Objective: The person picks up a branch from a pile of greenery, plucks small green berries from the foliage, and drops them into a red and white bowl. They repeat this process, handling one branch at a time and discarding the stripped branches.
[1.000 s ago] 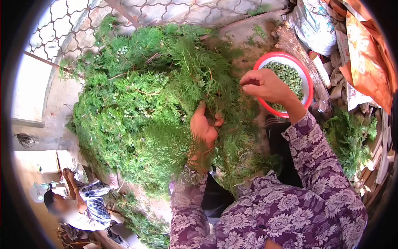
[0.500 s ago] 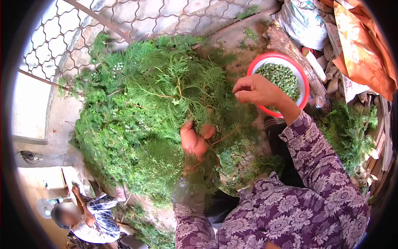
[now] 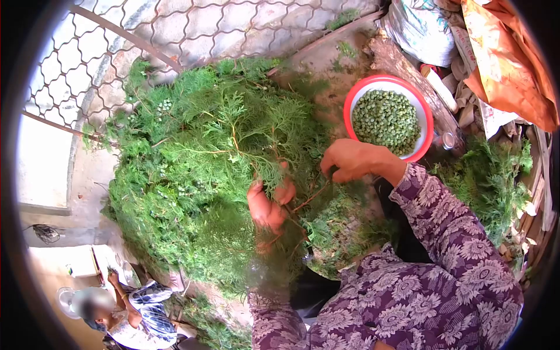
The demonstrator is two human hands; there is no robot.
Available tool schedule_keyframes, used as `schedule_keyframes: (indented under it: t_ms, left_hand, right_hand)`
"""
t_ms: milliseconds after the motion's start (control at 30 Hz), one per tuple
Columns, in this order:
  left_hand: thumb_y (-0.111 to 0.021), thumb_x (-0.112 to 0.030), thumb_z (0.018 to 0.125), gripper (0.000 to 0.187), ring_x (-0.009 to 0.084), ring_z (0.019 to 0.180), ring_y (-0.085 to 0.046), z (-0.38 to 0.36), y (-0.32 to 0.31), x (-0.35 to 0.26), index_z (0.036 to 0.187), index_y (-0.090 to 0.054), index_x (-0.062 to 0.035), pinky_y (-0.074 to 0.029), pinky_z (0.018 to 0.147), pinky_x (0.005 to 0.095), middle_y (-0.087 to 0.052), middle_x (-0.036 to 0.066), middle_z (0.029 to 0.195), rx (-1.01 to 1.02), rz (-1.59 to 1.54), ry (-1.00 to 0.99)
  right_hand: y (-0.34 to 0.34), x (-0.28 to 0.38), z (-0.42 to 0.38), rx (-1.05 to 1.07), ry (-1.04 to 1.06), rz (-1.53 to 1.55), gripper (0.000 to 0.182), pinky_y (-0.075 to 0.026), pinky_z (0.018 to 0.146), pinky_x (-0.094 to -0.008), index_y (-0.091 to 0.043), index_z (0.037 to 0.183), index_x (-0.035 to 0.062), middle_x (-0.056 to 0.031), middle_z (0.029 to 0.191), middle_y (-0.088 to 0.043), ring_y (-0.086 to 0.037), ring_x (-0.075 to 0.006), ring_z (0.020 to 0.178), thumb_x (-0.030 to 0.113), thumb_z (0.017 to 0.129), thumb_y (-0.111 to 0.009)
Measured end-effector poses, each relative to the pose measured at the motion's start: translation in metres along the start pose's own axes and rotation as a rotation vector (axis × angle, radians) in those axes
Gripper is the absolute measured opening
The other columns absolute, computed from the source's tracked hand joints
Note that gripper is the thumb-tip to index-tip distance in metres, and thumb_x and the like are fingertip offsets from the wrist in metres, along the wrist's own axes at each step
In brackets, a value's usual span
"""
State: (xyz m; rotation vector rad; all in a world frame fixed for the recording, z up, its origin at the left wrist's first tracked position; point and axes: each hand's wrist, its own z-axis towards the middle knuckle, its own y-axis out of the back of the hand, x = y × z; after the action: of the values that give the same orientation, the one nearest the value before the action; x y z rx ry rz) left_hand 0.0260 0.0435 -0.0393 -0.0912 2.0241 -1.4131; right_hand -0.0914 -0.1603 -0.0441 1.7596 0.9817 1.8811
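My left hand (image 3: pixel 268 207) is closed around a leafy evergreen branch (image 3: pixel 233 137) with flat, feathery sprays and a thin brown stem. Foliage covers part of that hand and wrist. My right hand (image 3: pixel 357 160) has its fingers curled together at the right side of the branch, close to a brown twig; what lies between the fingertips is hidden. Just above it stands a white basin with a red rim (image 3: pixel 429 137), holding many small round green cones (image 3: pixel 385 119). A large heap of cut evergreen branches (image 3: pixel 157 198) spreads under and left of my hands.
A wavy metal grille (image 3: pixel 192 26) runs along the top. A log (image 3: pixel 402 61), a white sack (image 3: pixel 420 29) and an orange sheet (image 3: pixel 507 64) lie at upper right. More greenery (image 3: pixel 490 186) is at right. Another person (image 3: pixel 140 315) sits at lower left.
My right hand has moved down and left from the basin's edge to the branch, its fingers now more curled. My left hand stays on the branch. The view has shifted slightly.
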Motion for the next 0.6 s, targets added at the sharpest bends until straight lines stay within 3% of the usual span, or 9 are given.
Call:
schedule_keyframes:
  t_ms: [167,233,267,333,400,467,533,600]
  left_hand:
    - [-0.046,-0.023,0.079,0.039,0.0171,0.047,-0.044,-0.002,0.003,0.000,0.110,-0.047,0.0014,-0.031,0.038,0.0282,-0.060,0.019,0.095,0.063,0.034,-0.005]
    - [-0.046,-0.022,0.079,0.038,0.0177,0.048,-0.045,-0.005,0.002,0.001,0.110,-0.047,0.0009,-0.032,0.038,0.0284,-0.060,0.019,0.096,0.096,0.046,-0.014]
    - [-0.046,-0.022,0.081,0.036,0.0181,0.048,-0.046,-0.005,0.000,0.002,0.109,-0.048,0.0000,-0.033,0.038,0.0281,-0.060,0.019,0.094,0.029,0.091,-0.032]
    - [-0.046,-0.022,0.083,0.033,0.0185,0.049,-0.047,-0.006,-0.006,0.007,0.109,-0.048,-0.0008,-0.033,0.039,0.0278,-0.060,0.018,0.092,-0.024,0.136,-0.060]
    - [-0.049,-0.024,0.081,0.030,0.0142,0.043,-0.041,-0.009,-0.017,0.015,0.101,-0.052,-0.0010,-0.030,0.038,0.0270,-0.060,0.011,0.085,-0.232,0.231,-0.078]
    - [-0.045,-0.023,0.086,0.025,0.0154,0.044,-0.043,-0.008,-0.014,0.020,0.099,-0.053,-0.0025,-0.031,0.039,0.0274,-0.059,0.009,0.079,-0.152,0.256,-0.074]
    - [-0.042,-0.022,0.089,0.024,0.0166,0.044,-0.043,-0.008,-0.018,0.027,0.098,-0.053,-0.0026,-0.032,0.039,0.0278,-0.058,0.008,0.076,-0.322,0.393,-0.058]
    - [-0.044,-0.020,0.089,0.022,0.0175,0.044,-0.045,-0.008,-0.019,0.031,0.097,-0.053,-0.0021,-0.031,0.038,0.0278,-0.059,0.008,0.073,-0.305,0.409,-0.064]
  right_hand:
    - [0.013,-0.001,-0.009,-0.181,-0.052,-0.059,0.023,-0.045,0.061,-0.0389,-0.063,0.082,0.0018,-0.0142,0.070,-0.060,-0.059,-0.0298,0.068,0.014,0.062,-0.061]
    - [0.020,-0.007,-0.013,-0.228,-0.153,-0.083,0.024,-0.046,0.065,-0.0392,-0.063,0.083,0.0024,-0.0149,0.074,-0.061,-0.059,-0.0305,0.072,0.013,0.062,-0.060]
    - [0.025,-0.009,-0.015,-0.275,-0.257,-0.104,0.025,-0.047,0.068,-0.0395,-0.064,0.085,0.0031,-0.0155,0.079,-0.062,-0.060,-0.0313,0.076,0.011,0.061,-0.059]
    - [0.030,-0.015,-0.017,-0.376,-0.269,-0.117,0.026,-0.047,0.067,-0.0381,-0.063,0.087,0.0024,-0.0142,0.078,-0.062,-0.060,-0.0287,0.074,0.012,0.063,-0.060]
    - [0.034,-0.011,-0.016,-0.476,-0.283,-0.124,0.027,-0.047,0.065,-0.0366,-0.062,0.089,0.0017,-0.0129,0.077,-0.062,-0.061,-0.0262,0.073,0.013,0.065,-0.062]
    - [0.032,-0.002,-0.015,-0.628,-0.153,0.448,0.025,-0.046,0.062,-0.0299,-0.060,0.092,0.0001,-0.0060,0.074,-0.062,-0.059,-0.0160,0.070,0.014,0.071,-0.064]
    - [0.033,0.006,-0.012,-0.656,-0.089,0.594,0.023,-0.046,0.062,-0.0265,-0.060,0.091,-0.0002,-0.0031,0.074,-0.060,-0.057,-0.0119,0.070,0.013,0.074,-0.065]
    - [0.034,0.017,-0.011,-0.684,-0.021,0.740,0.020,-0.045,0.062,-0.0232,-0.060,0.091,-0.0005,-0.0002,0.074,-0.059,-0.054,-0.0077,0.071,0.013,0.076,-0.065]
